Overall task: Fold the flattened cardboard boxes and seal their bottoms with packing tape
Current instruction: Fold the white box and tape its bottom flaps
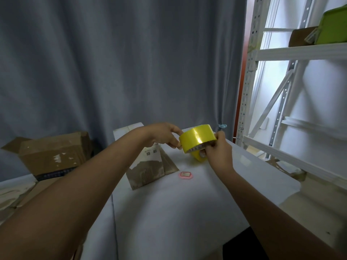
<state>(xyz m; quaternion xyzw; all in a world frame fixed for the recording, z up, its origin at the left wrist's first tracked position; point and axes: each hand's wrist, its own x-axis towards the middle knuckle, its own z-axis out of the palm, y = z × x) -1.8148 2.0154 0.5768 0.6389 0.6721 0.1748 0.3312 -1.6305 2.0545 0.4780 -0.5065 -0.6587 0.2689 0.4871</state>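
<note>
I have a single view, worn on the person's head, wide-angle, facing forward and slightly down over the white counter (pixel 187 212). It sits close enough that both forearms run in from the bottom corners. The grey curtain (pixel 122 62) fills the upper frame, and the white shelving (pixel 300 51) bends along the right edge.
</note>
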